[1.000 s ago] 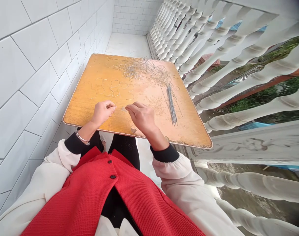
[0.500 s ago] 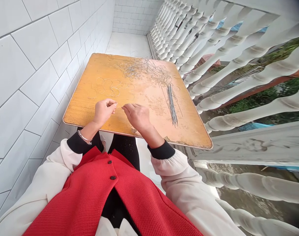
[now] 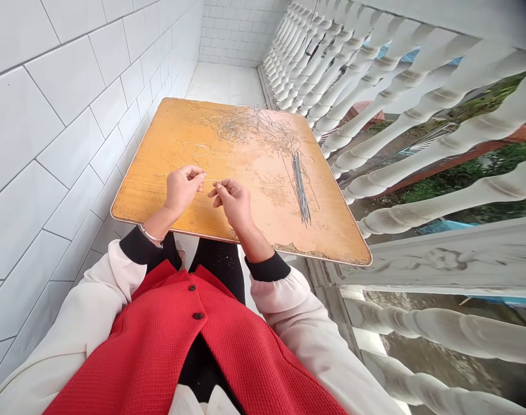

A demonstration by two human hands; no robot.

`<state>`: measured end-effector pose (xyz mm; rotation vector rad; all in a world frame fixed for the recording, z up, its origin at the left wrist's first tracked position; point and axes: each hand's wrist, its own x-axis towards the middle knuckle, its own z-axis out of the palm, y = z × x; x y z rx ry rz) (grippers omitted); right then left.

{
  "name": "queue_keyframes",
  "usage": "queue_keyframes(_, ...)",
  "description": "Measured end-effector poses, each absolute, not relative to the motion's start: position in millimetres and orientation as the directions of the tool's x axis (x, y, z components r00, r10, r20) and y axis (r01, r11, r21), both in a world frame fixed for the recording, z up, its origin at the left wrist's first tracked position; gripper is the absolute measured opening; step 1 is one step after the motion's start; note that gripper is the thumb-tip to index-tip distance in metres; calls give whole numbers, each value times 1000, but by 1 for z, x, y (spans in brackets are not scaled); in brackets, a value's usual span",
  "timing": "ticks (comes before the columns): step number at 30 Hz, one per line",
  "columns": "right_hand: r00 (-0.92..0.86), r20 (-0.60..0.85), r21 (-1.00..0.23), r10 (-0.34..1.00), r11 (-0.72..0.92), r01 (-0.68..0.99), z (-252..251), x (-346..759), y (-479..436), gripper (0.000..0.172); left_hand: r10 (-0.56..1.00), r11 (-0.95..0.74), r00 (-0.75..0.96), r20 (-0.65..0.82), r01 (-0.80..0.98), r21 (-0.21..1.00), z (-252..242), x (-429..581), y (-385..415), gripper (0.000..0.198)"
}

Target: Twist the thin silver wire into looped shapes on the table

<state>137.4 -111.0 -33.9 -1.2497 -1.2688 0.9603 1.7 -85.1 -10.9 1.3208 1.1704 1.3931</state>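
My left hand pinches a thin wire extending toward my right hand, whose grip I cannot tell. Tangled wires lie beyond both hands; straight rods lie to their right.

The tabletop looks like worn wood, the wires metal, the tiles glossy.

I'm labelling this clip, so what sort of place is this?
Probably a balcony or veranda: a white-tiled wall on one side, a balustrade on the other, greenery beyond it.
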Motion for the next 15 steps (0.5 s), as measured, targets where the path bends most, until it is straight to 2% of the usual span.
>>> queue_keyframes(2, 78, 225, -927, 971, 189, 325, -35, 144, -112, 15, 980, -184, -71, 186, 34, 982, -11, 0, -84, 10)
queue_keyframes(5, -7, 376, -738, 927, 304, 603, -39, 152, -112, 18, 980, -188, -61, 191, 51, 981, -15, -1, -84, 11)
queue_keyframes(7, -42, 423, -615, 905, 321, 720, -42, 154, -111, 21, 980, -191, -55, 194, 49, 980, -17, -1, -86, 11)
queue_keyframes(11, 24, 433, -508, 901, 222, 832, -47, 152, -107, 23, 978, -192, -70, 194, 38, 981, -21, 0, -91, 9)
queue_keyframes(15, 137, 441, -563, 887, 154, 812, -46, 143, -103, 20, 970, -217, -101, 220, 35, 975, -20, 4, -96, 9)
